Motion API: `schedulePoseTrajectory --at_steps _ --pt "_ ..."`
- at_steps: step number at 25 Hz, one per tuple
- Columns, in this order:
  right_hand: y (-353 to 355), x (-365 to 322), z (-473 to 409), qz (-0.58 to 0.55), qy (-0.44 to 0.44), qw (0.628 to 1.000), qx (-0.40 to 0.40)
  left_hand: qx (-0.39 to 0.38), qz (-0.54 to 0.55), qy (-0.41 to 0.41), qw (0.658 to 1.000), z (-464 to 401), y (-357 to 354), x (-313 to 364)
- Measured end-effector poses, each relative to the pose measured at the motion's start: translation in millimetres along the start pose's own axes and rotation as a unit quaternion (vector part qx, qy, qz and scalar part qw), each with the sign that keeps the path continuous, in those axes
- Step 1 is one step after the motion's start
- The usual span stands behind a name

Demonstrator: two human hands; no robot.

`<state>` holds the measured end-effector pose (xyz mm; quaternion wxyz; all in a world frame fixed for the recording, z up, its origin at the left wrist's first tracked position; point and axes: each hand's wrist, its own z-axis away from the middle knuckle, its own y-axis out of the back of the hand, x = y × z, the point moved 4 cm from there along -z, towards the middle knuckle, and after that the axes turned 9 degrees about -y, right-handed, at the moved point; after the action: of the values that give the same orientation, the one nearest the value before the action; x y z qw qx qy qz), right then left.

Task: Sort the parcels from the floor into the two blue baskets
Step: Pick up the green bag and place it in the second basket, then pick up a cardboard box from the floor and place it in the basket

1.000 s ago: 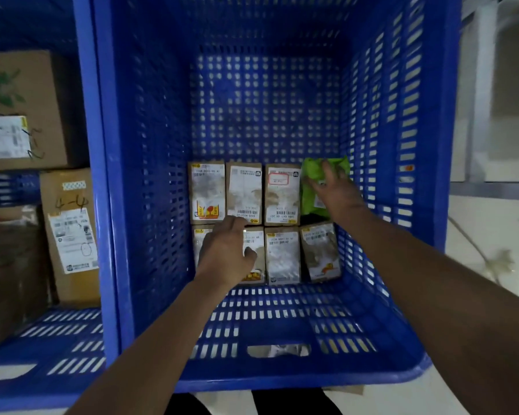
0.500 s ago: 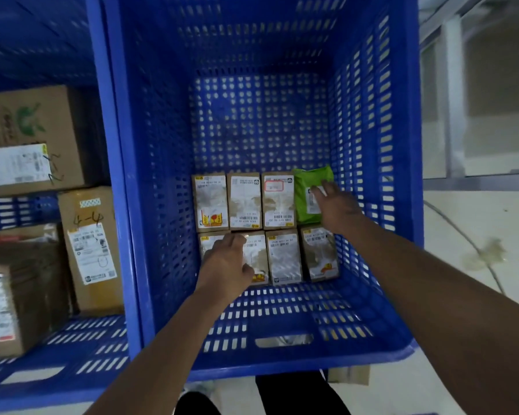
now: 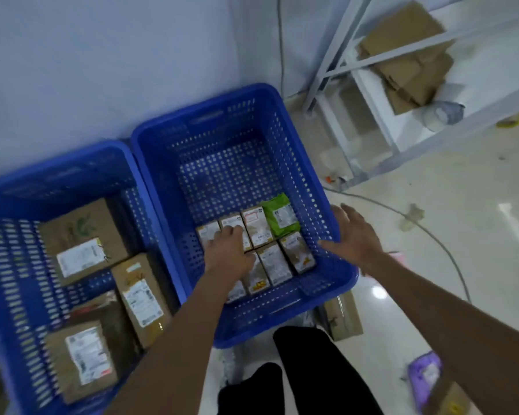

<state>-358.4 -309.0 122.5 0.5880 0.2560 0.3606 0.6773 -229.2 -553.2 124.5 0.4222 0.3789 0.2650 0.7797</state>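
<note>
Glossy pale floor (image 3: 477,265) runs under everything, w/ a blue-grey wall (image 3: 102,70) at the far side. Nearest the camera: dark trouser legs (image 3: 312,378), and a purple parcel (image 3: 426,375) lying on the floor at lower right, blurred. Just beyond the legs a brown box (image 3: 342,319) sits on the floor, tucked against the near right corner of the right basket (image 3: 346,283).

Left basket (image 3: 0,295) holds three brown cardboard parcels w/ white labels; nearest one (image 3: 81,357), a middle one (image 3: 141,298), a larger far one (image 3: 84,238). The two baskets stand side by side, walls touching.

Inside the right basket, small brown boxes (image 3: 276,262) are packed in two rows on the near part of the floor, edges touching. Left hand (image 3: 229,253) is down on them, fingers curled loosely over the box tops; can't tell if it grips one or only rests there. Right hand (image 3: 352,235) hovers over the basket's right rim, fingers spread apart & straight, holding nothing. A green pouch (image 3: 280,215) lies at the right end of the far row, beside the right wall.

Further back on the right, a grey metal rack (image 3: 387,58) w/ flattened cardboard (image 3: 408,55) on its shelf; a thin cable (image 3: 432,232) trails across the floor.
</note>
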Motion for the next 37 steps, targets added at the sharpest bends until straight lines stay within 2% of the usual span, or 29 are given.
schedulePoseTrajectory --at_steps 3,7,10,15,18,24,27,32,37 --pt "32.0 33.4 53.1 -0.02 -0.079 0.996 0.034 0.006 -0.055 -0.061 0.997 20.7 35.8 30.6" --pt "32.3 86.2 132.2 -0.039 -0.158 0.985 0.059 0.002 -0.123 -0.135 0.983 40.2 45.3 81.5" --pt "7.8 125.4 176.4 -0.059 -0.208 0.975 0.053 -0.018 -0.13 -0.188 0.973 48.5 23.8 128.2" --pt "-66.8 182.4 224.5 -0.1 -0.276 0.956 0.022 -0.063 -0.155 -0.289 0.943 59.5 -55.5 196.1" --pt "-112.6 201.3 241.2 -0.14 -0.293 0.946 0.01 -0.114 -0.178 -0.294 0.932 63.0 -108.1 213.9" --pt "-217.3 227.0 231.2 -0.126 -0.28 0.951 -0.034 -0.174 -0.187 -0.264 0.93 65.2 -222.8 218.5" --pt "-257.0 224.4 198.6 -0.108 -0.274 0.955 -0.034 -0.175 -0.2 -0.251 0.931 50.9 -265.9 211.2" --pt "-319.7 206.0 131.4 -0.066 -0.246 0.967 0.011 -0.169 -0.239 -0.228 0.928 16.3 -328.5 182.4" --pt "-377.4 187.6 77.6 -0.089 -0.27 0.959 -0.005 -0.16 -0.232 -0.239 0.929 -1.8 -364.6 138.0"
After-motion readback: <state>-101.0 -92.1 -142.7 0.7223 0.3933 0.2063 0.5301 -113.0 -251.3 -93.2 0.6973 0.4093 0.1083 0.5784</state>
